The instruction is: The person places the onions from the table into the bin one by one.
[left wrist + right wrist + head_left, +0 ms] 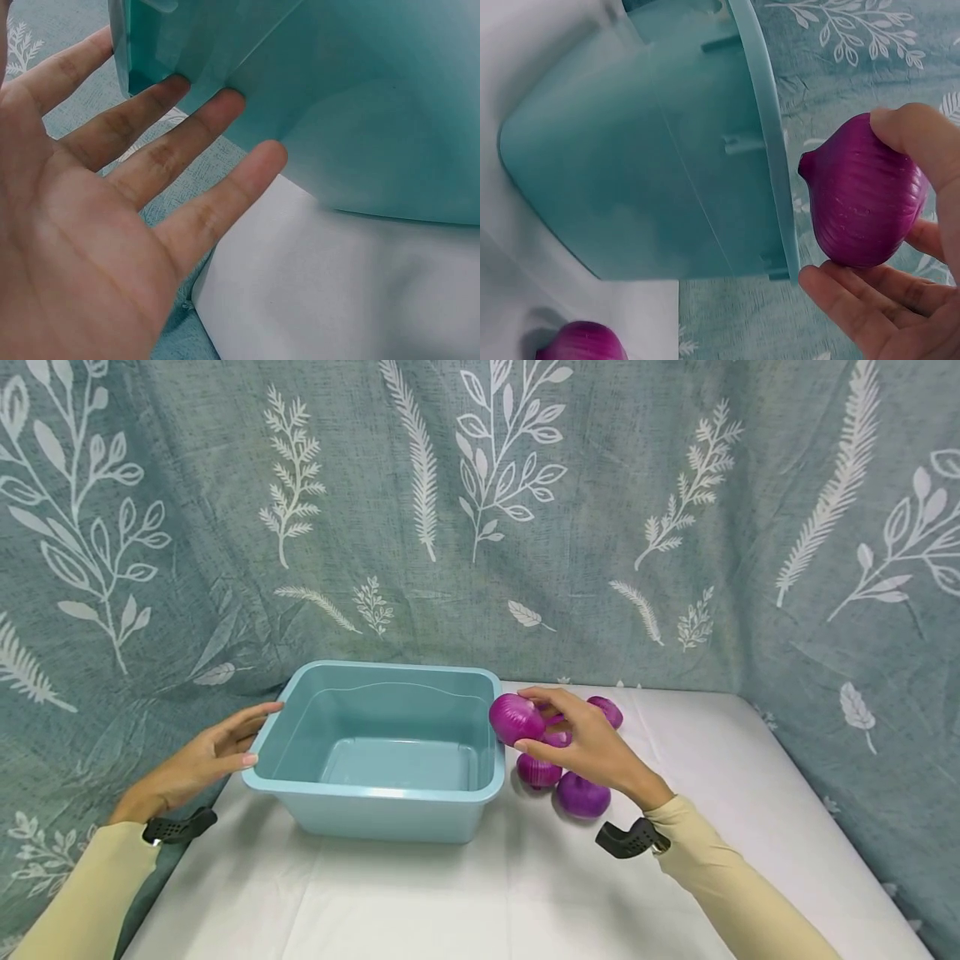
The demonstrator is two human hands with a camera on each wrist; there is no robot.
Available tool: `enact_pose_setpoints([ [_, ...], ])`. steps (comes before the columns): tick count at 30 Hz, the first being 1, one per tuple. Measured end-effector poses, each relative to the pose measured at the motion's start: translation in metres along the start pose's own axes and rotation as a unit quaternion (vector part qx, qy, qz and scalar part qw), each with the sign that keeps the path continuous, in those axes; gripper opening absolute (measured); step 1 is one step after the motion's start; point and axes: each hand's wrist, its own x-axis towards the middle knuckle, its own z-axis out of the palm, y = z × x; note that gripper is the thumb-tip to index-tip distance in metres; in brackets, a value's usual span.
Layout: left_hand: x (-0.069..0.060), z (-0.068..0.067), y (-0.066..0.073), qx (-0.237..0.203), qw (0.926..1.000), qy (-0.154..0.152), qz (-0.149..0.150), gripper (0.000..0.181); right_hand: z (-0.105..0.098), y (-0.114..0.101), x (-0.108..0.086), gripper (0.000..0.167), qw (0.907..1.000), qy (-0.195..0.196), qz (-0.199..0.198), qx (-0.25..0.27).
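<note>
A purple onion is pinched between the thumb and fingers of my right hand, beside the right rim of a light blue plastic tub. In the right wrist view the held onion is raised off the table, just outside the rim. My left hand touches the tub's left side with fingers extended; in the left wrist view its fingertips lie against or close to the outer wall. The tub's visible floor is bare. Below and behind my right hand sit more onions, partly hidden by it.
A white cloth covers the table. Patterned grey-green fabric hangs behind and along both sides. One onion lies farther back, right of the tub; another onion rests close to the tub's right wall.
</note>
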Motion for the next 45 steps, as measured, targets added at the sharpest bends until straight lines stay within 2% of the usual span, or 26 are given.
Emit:
enact_pose_setpoints([
  [10,0.002,-0.003,0.000,0.009,0.9999,-0.007,0.000,0.070,0.014,-0.008,0.006,0.069,0.9997,-0.017,-0.015,0.002],
  [18,0.000,-0.002,-0.003,0.018,0.9998,0.000,-0.005,0.071,0.018,-0.007,0.003,0.067,0.9983,-0.028,-0.015,0.048],
  [22,0.000,-0.002,-0.004,0.019,0.9998,0.003,-0.007,0.071,0.012,0.007,-0.005,0.062,0.9990,-0.027,-0.005,0.036],
  [26,0.001,-0.002,-0.003,0.013,0.9999,-0.003,0.002,0.070,0.002,0.029,-0.017,0.058,0.9997,-0.021,0.015,-0.001],
  [30,0.001,-0.002,-0.003,0.012,0.9999,-0.004,0.004,0.070,-0.009,0.054,-0.034,0.058,0.9980,-0.016,0.036,-0.049],
  [35,-0.001,0.000,-0.003,0.013,0.9999,-0.001,-0.005,0.070,-0.018,0.080,-0.060,0.062,0.9946,-0.019,0.070,-0.074],
  [40,-0.001,0.001,-0.003,0.004,1.0000,-0.003,-0.004,0.070,-0.021,0.098,-0.083,0.067,0.9933,-0.023,0.069,-0.090],
  [45,-0.001,0.002,-0.003,0.007,1.0000,-0.002,0.001,0.069,-0.021,0.108,-0.098,0.069,0.9900,-0.016,0.071,-0.121],
])
